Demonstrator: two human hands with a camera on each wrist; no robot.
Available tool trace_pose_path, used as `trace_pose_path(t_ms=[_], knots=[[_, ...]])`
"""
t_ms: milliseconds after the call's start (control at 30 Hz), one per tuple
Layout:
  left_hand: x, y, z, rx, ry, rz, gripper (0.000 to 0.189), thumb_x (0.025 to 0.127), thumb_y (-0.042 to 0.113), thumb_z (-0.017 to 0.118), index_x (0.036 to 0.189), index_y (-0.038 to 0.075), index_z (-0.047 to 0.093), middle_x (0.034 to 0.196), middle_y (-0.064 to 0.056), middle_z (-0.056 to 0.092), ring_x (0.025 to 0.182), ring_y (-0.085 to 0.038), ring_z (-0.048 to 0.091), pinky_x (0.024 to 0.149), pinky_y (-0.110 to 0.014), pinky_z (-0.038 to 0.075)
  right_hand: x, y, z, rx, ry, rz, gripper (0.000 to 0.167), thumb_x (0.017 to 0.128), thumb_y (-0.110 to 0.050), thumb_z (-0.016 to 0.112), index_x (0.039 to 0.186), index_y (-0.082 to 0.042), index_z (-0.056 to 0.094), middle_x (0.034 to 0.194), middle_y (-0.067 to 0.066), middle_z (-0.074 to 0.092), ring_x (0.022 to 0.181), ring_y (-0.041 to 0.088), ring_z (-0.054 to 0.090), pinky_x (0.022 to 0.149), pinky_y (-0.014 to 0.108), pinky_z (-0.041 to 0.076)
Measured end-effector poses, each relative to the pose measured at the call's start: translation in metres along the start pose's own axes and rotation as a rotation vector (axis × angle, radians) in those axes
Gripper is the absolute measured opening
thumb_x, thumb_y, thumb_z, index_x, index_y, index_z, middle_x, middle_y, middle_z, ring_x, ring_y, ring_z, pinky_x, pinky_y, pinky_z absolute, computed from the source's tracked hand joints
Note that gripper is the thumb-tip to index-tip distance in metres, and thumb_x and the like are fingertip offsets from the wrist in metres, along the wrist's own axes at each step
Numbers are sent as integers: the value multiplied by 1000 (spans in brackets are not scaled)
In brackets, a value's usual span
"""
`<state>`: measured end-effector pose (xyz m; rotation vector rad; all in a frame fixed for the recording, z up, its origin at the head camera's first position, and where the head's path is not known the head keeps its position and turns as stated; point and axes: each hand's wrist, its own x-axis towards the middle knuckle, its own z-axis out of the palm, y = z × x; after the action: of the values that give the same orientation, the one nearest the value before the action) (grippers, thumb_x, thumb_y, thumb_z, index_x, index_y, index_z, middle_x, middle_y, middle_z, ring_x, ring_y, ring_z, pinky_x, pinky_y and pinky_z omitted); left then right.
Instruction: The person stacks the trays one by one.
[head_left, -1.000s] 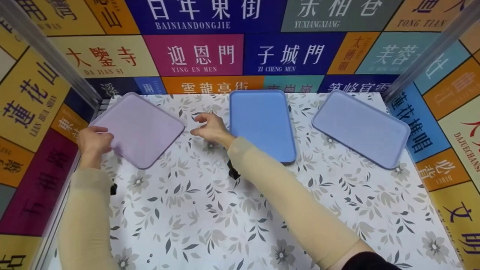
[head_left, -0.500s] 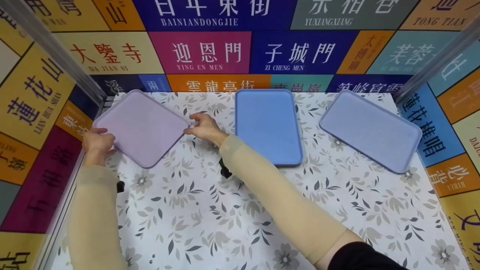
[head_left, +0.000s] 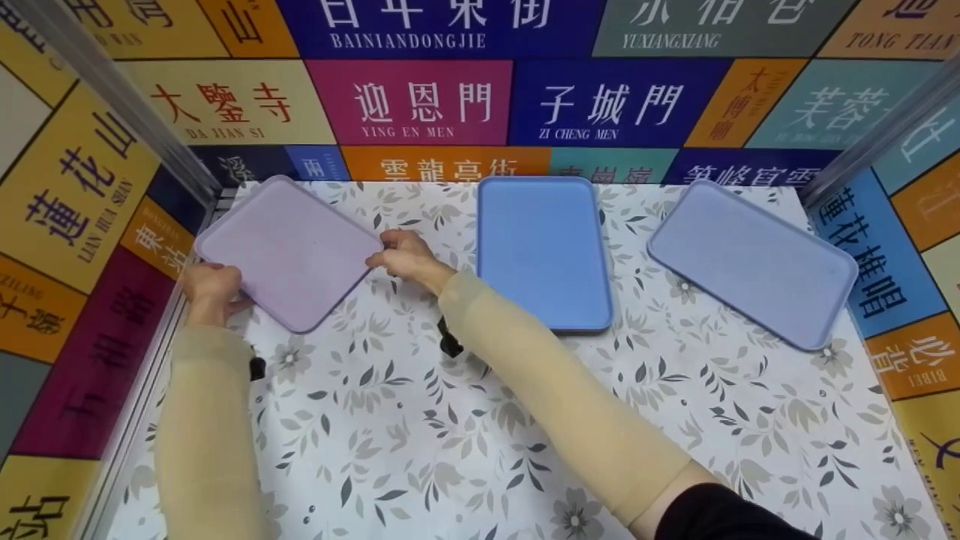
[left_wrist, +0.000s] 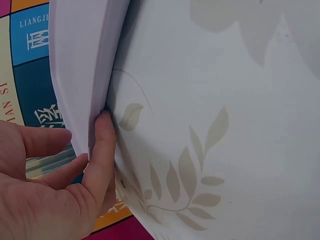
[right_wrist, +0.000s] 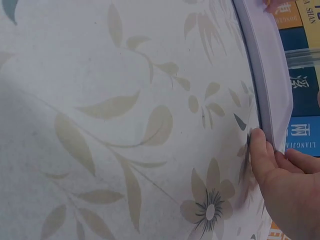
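Note:
A pale purple tray [head_left: 292, 251] lies turned cornerwise at the left of the flower-patterned table. My left hand [head_left: 214, 286] holds its left corner; in the left wrist view, digits of the left hand [left_wrist: 60, 185] lie on both sides of the tray's edge [left_wrist: 82, 75]. At the opposite corner, my right hand [head_left: 405, 259] pinches the tray. The right wrist view has the right hand [right_wrist: 290, 187] with digits on either side of the tray's rim [right_wrist: 265, 75]. Parts of the fingers under the tray are hidden.
A blue tray [head_left: 544, 251] stands lengthwise at the back middle, close to my right forearm. Farther right, a lavender-blue tray [head_left: 754, 262] lies slanted. Printed wall panels [head_left: 409, 101] border the table [head_left: 360, 450] at the back and sides.
My right hand has come left across the gap and taken hold of the purple tray's right corner. My left hand has closed around the left corner. The head view has shifted slightly.

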<state>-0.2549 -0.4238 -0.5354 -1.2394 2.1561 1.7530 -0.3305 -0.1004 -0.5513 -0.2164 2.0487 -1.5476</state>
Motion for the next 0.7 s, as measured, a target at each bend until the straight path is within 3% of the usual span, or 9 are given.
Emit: trace_pose_path(t_ms=[167, 267, 367, 567, 700], knots=[[-5, -1, 0, 15, -4, 8, 74, 102, -2, 41, 173, -8, 21, 178, -26, 23, 165, -40, 37, 121, -52, 56, -2, 0, 3, -66, 81, -24, 68, 94, -17, 82, 157, 0, 62, 157, 19, 68, 135, 31, 70, 111, 35, 61], [-7, -3, -1, 33, -8, 19, 73, 102, -3, 43, 172, -8, 25, 174, -27, 26, 163, -43, 41, 119, -51, 58, -3, 1, 4, -129, 146, -30, 60, 93, -16, 84, 148, 0, 70, 147, 17, 74, 138, 31, 69, 119, 37, 57], [-7, -6, -1, 74, -7, 23, 73, 102, -2, 45, 173, -6, 28, 173, -27, 31, 161, -43, 45, 118, -51, 59, -5, 3, 7, -160, 182, -31, 53, 92, -14, 86, 143, -1, 74, 141, 16, 77, 135, 29, 70, 119, 36, 56], [-8, -9, -7, 122, -13, 24, 75, 101, 0, 50, 174, 3, 33, 165, -22, 42, 147, -35, 56, 118, -49, 60, -7, 3, 14, -112, 247, -35, 40, 91, -4, 86, 131, -2, 81, 127, 16, 80, 111, 22, 73, 95, 26, 62], [-9, -12, -14, 82, -52, 21, 76, 101, 2, 57, 174, 7, 36, 133, -10, 61, 115, -18, 67, 102, -35, 68, -9, 4, 17, -48, 267, -41, 38, 88, 5, 82, 125, -3, 83, 120, 16, 82, 96, 13, 68, 77, 20, 59]])
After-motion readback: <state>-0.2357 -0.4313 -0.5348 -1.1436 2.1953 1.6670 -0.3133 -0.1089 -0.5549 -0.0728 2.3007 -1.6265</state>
